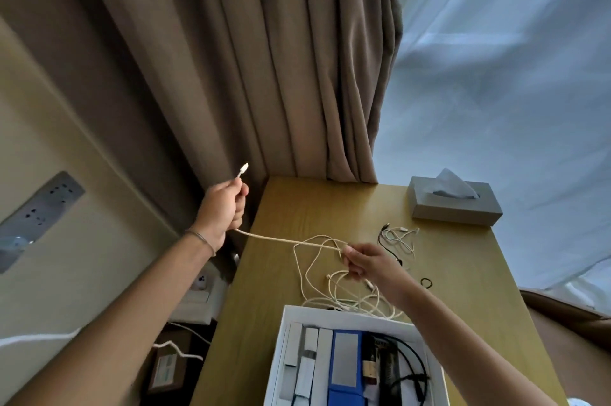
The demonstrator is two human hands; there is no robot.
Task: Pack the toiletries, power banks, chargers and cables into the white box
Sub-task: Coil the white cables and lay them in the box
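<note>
My left hand (224, 207) grips one end of a long cream cable (277, 239), its plug sticking up above my fist, left of the table. My right hand (363, 261) pinches the same cable over the table, so a stretch runs taut between the two hands. The remaining length lies in loose loops (334, 293) on the wooden table just behind the white box (279, 349). The box at the bottom centre holds white tubes, a blue power bank (345, 359), dark items and a black cable (415, 372). A small tangle of white and black cables (398, 240) lies further back.
A grey tissue box (454, 203) stands at the table's (463, 313) far right corner. A small black ring (426, 283) lies right of my right wrist. Brown curtains (264, 58) hang behind; wall sockets (43, 203) are at the left, and a white cord trails on the floor.
</note>
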